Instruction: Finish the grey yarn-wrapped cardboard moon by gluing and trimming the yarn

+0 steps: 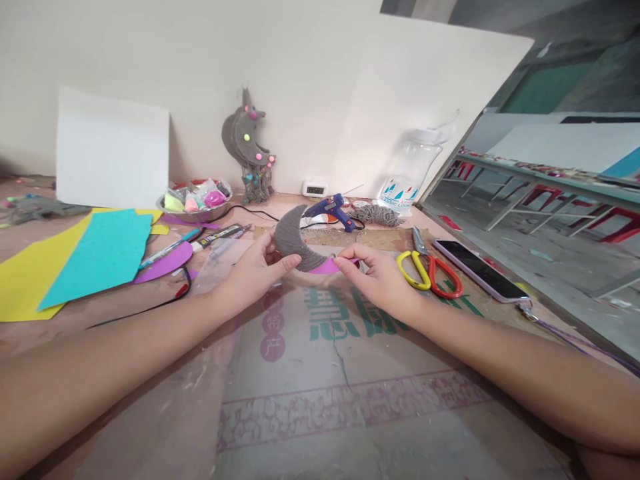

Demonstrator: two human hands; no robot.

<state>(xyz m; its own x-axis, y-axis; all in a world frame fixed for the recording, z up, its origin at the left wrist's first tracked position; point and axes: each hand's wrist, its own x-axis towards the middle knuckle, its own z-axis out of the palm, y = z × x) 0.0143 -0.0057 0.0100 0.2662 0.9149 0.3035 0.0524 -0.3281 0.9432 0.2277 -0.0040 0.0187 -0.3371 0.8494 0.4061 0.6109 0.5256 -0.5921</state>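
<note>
A crescent moon wrapped in grey yarn is held up over the plastic-covered table. My left hand grips its left side, thumb in front and fingers behind. At the lower right, a bare purple end of the crescent shows beyond the yarn. My right hand pinches near that tip, thumb and forefinger together, apparently at the yarn. Just behind the crescent lies a blue hot glue gun, with a ball of grey yarn to its right.
Scissors with yellow and red handles and a phone lie at right. Yellow and turquoise sheets lie at left. Behind are a bowl of pompoms, a finished-looking moon ornament, a small clock and a clear jug.
</note>
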